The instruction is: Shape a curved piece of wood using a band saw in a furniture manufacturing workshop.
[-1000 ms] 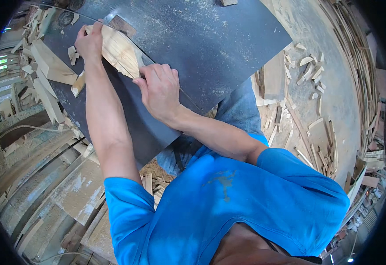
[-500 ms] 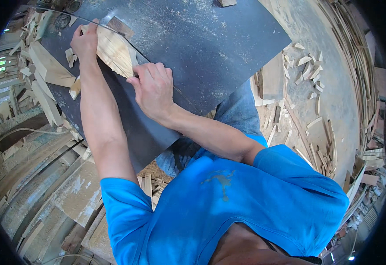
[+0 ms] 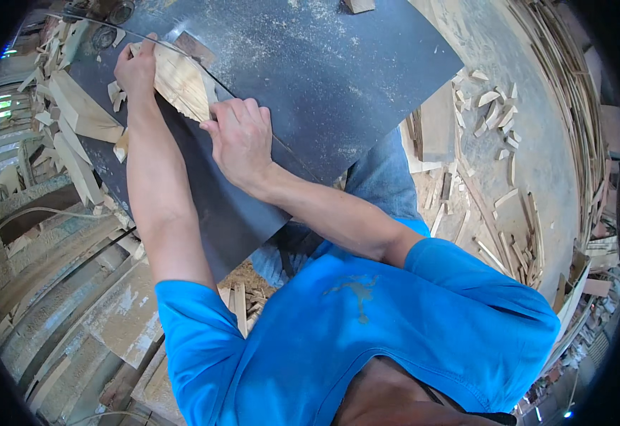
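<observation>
A pale wooden piece [image 3: 181, 79] with a rough, ragged lower edge lies on a dark, dusty work table [image 3: 338, 106]. My left hand [image 3: 136, 72] grips its far left end, with thumb and fingers around the wood. At its near right end, my right hand [image 3: 242, 142] holds on with bent fingers, thumb against the tip. Close along the wood's upper edge runs a thin dark saw blade [image 3: 210, 74], passing just beyond both hands. A small brownish block [image 3: 195, 47] sits on the far side of the blade. Where wood and blade meet is partly hidden.
Larger wooden offcuts [image 3: 83, 110] are piled at the table's left edge. Another block [image 3: 359, 6] rests at the far edge. Several curved scraps [image 3: 496, 113] lie on the floor to the right, near long stacked strips [image 3: 573, 92]. Stacked boards [image 3: 61, 263] fill the left.
My right hand and the near end of the wooden piece have shifted slightly left. My left hand keeps its grip at nearly the same spot.
</observation>
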Motion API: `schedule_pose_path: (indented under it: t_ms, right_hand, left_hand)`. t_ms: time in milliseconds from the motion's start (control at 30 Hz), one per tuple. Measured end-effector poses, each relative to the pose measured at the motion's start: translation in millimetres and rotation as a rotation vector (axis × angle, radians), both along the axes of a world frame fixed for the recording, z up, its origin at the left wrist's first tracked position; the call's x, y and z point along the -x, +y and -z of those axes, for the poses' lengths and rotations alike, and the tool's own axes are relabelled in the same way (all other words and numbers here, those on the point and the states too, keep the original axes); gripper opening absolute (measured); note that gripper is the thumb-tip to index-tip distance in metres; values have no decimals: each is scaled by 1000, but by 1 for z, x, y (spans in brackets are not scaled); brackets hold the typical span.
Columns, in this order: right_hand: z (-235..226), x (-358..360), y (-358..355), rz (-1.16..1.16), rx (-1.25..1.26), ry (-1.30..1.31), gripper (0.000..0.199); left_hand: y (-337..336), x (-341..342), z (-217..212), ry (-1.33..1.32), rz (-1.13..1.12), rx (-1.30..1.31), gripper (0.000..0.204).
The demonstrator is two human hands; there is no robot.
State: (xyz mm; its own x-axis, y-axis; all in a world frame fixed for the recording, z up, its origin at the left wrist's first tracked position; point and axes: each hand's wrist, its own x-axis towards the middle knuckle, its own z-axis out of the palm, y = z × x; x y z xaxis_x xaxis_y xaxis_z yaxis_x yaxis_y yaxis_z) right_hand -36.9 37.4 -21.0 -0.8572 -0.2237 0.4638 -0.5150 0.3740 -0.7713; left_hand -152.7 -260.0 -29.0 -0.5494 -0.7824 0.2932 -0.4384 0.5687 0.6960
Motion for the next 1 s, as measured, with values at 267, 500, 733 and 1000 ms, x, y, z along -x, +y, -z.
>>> schedule_pose_path:
  t_ms: [267,500,733,1000]
  right_hand:
    - [1,-5,10,20,-15,17,22]
    - [-2,-7,23,-27,27,-8,20]
    - [-4,-6,27,-98,10,-36,18]
    - [0,-1,13,-46,21,-29,17]
  left_hand:
    - [18,-8,1,-155,110,-94,109]
    - [31,-15,-3,-225,-3,163,109]
    - [24,-14,-4,-250,64,201,106]
    - [17,-6,-8,-189,53,67,88]
